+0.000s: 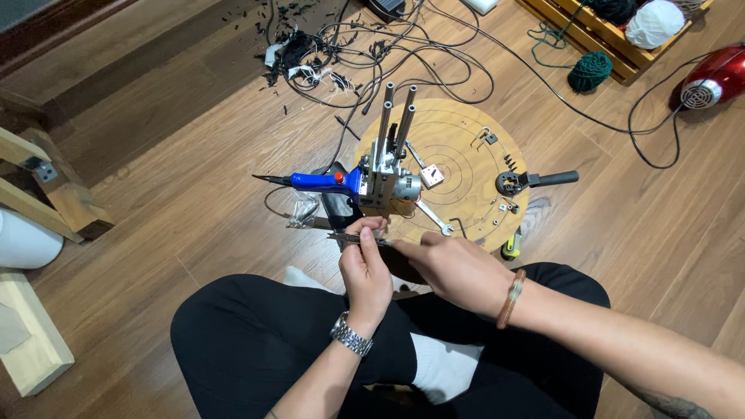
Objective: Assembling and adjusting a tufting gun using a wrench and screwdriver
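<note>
While seated cross-legged on wood floor (194,194), black trousers (256,341) at bottom of frame. Left hand (366,275), metal watch (351,335) on wrist, fingers pinched around thin metal tool (351,239), looks like pliers or tweezers, exact kind unclear; grasping it, tip pointing left. Right hand (458,268), brown bracelet (511,298) on wrist, palm down, fingers curled toward same tool, fingertips just beside left hand; whether actually gripping anything cannot tell, fingertips hidden. Both hands low centre, just below machine (384,182): metal-framed device with blue handle (322,181), orange button, dark pointed tip at left, four upright metal rods (396,116) on top, motor housing at right. Machine resting at left edge of round wooden board (466,147) with concentric ring marks. On board: wrench (431,217), black-handled part (535,181), small white block (432,176), spring and tiny screws, hex key near front edge. Yellow-black screwdriver (511,247) at board's right front edge. Small clear plastic bag (304,208) left of machine. Black cables (403,54) tangled behind, with black and white scraps (299,46). Green yarn ball (590,71) and wooden crate (605,35) with white yarn top right, red appliance (710,77) far right. Wooden frame pieces (46,186) and white cylinder (23,242) at left.
</note>
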